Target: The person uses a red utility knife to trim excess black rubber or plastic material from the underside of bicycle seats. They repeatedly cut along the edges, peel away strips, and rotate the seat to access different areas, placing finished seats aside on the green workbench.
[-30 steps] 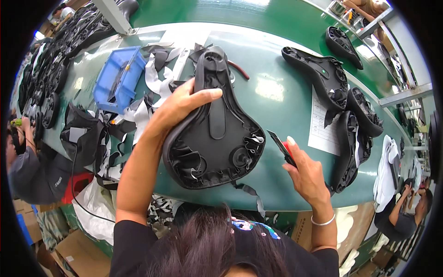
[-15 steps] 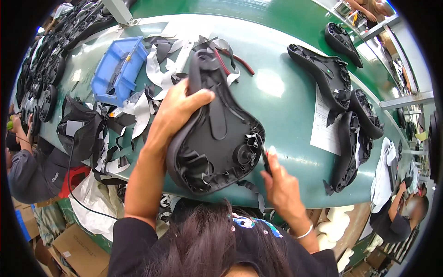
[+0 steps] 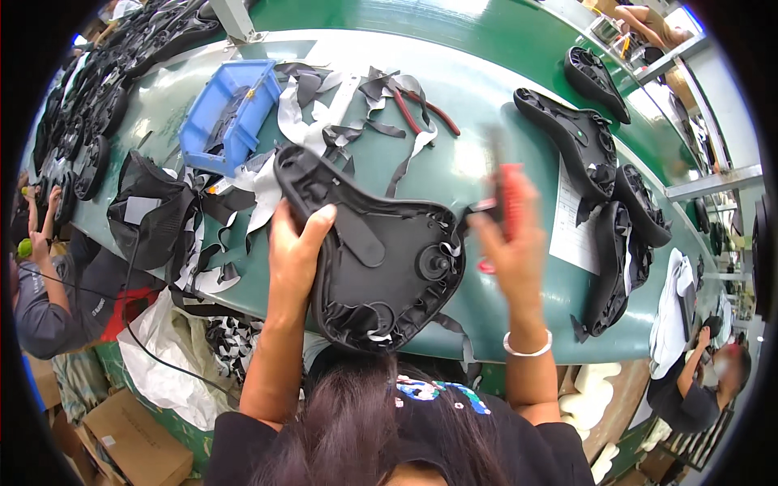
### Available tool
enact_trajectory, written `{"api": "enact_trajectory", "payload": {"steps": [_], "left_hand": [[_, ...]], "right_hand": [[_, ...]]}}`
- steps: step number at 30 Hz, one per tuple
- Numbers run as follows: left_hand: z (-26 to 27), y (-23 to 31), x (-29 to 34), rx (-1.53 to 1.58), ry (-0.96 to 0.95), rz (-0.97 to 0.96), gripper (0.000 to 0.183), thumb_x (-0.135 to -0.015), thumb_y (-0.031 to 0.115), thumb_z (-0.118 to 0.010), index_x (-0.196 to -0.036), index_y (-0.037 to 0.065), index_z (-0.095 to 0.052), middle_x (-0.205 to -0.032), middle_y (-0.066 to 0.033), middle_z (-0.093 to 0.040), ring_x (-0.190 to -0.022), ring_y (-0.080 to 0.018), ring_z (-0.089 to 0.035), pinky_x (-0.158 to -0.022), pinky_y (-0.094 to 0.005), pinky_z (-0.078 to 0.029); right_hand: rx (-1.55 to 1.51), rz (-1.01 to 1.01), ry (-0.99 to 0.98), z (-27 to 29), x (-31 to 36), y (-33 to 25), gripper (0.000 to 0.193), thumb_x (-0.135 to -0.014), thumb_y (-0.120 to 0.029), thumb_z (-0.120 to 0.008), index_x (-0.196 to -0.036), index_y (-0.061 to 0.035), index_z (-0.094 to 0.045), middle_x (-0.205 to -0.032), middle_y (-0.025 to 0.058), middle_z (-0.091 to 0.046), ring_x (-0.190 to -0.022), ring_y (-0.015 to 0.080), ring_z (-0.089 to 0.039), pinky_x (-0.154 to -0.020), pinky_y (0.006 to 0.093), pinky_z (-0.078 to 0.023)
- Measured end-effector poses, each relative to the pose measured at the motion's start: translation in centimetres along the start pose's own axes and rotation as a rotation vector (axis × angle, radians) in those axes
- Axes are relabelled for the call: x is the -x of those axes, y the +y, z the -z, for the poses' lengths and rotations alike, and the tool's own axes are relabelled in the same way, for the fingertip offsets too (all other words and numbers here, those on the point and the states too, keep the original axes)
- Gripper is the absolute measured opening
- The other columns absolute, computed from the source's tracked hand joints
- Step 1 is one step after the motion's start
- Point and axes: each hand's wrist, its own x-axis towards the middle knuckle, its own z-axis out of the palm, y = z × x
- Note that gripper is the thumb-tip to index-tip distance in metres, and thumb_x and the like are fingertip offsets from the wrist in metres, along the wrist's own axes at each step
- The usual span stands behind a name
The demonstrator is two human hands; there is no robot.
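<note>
A black saddle (image 3: 381,243) lies underside up before me, its narrow nose pointing to the far left. Gathered dark cover material lines its rim, and a round black fitting sits near its right side. My left hand (image 3: 296,243) grips the saddle's left edge, thumb over the rim. To the right of the saddle, my right hand (image 3: 515,243) is closed round a red-handled tool (image 3: 510,194) with a dark tip pointing away from me. Motion blurs that tool, so its exact kind is unclear. A dark strip hangs at the saddle's near right edge (image 3: 455,328).
Left of the saddle stand a blue bin (image 3: 191,134) and a black bag-like piece (image 3: 146,215). Fabric scraps (image 3: 296,113) and red-handled pliers (image 3: 421,109) lie beyond it. More saddles (image 3: 571,138) rest at right by a paper sheet (image 3: 571,235). Other people work on both sides.
The saddle has turned, its nose swinging left, with my left hand still on it. My right hand has moved away from the saddle's rim, up and to the right, carrying the tool.
</note>
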Motion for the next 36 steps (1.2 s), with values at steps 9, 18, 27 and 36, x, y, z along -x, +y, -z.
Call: {"api": "enact_trajectory", "payload": {"steps": [9,18,27,36], "left_hand": [[-7.0,3.9,-0.3,-1.075,-0.636,-0.888,0.029,-0.075,0.025,-0.069,-0.097,0.009,-0.059,-0.099,-0.0089,-0.059,-0.095,-0.0251,-0.052,-0.08,-0.0387,-0.035],[-8.1,1.7,-3.3,-0.665,-0.761,-0.718,0.024,-0.088,0.017,-0.051,-0.068,0.008,-0.06,-0.064,-0.0078,-0.055,-0.067,-0.022,-0.051,-0.067,-0.0341,-0.03],[-7.9,3.4,-2.9,0.186,-0.756,0.013,0.033,-0.094,0.024,-0.051,-0.078,0.0,-0.066,-0.062,0.0031,-0.051,-0.055,-0.003,-0.039,-0.05,-0.0215,-0.029],[-6.0,2.4,-5.5,0.929,-0.657,0.002,0.031,-0.098,0.028,-0.049,-0.077,0.007,-0.06,-0.07,-0.004,-0.057,-0.066,-0.0144,-0.052,-0.051,-0.0281,-0.042]], "right_hand": [[-0.187,-0.104,-0.277,0.1,2.1,-3.9,0.062,-0.08,-0.006,-0.069,-0.135,-0.0023,-0.04,-0.109,0.0125,-0.06,-0.083,0.0191,-0.062,-0.073,0.0297,-0.051],[0.629,0.347,-0.495,4.7,1.9,0.8,0.062,-0.081,-0.016,-0.069,-0.138,-0.0174,-0.046,-0.073,0.0029,-0.059,-0.058,0.0198,-0.057,-0.047,0.0338,-0.043],[0.747,0.032,-0.429,2.8,6.1,-2.4,0.058,-0.084,-0.009,-0.063,-0.138,-0.0119,-0.045,-0.07,0.0131,-0.059,-0.054,0.0312,-0.056,-0.05,0.0416,-0.042],[0.85,-0.043,-0.404,1.3,7.6,-4.1,0.051,-0.092,-0.021,-0.054,-0.14,-0.0115,-0.041,-0.064,0.012,-0.057,-0.046,0.0316,-0.056,-0.044,0.0438,-0.04]]}}
